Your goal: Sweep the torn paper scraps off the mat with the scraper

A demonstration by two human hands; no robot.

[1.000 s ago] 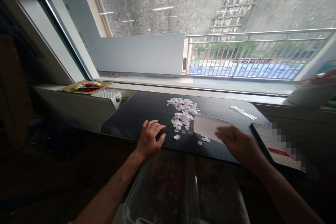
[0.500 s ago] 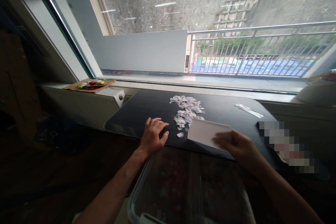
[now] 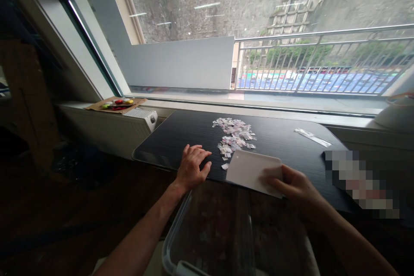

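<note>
My right hand (image 3: 294, 185) grips a flat, pale rectangular board (image 3: 250, 169) with rounded corners by its right end, thumb on top. The board is tilted over the near edge of the dark table (image 3: 181, 131). Beyond its far edge lies a loose pile of small paper scraps (image 3: 234, 133), with a single scrap just left of the board. My left hand (image 3: 193, 166) rests at the table's near edge, fingers spread and holding nothing. Below both hands stands a clear plastic bin (image 3: 174, 235) with a latch; its dim inside shows some scraps.
A thin clear-wrapped strip (image 3: 312, 137) lies on the table's right side. A blurred-out item sits at the right edge. To the left, a radiator (image 3: 106, 127) bears a cardboard sheet (image 3: 97, 105) with colourful items. The window sill runs behind the table.
My right hand has drawn the board slightly nearer the table's front edge, away from the pile. My left hand looks unmoved on the table; the whole view has shifted a little.
</note>
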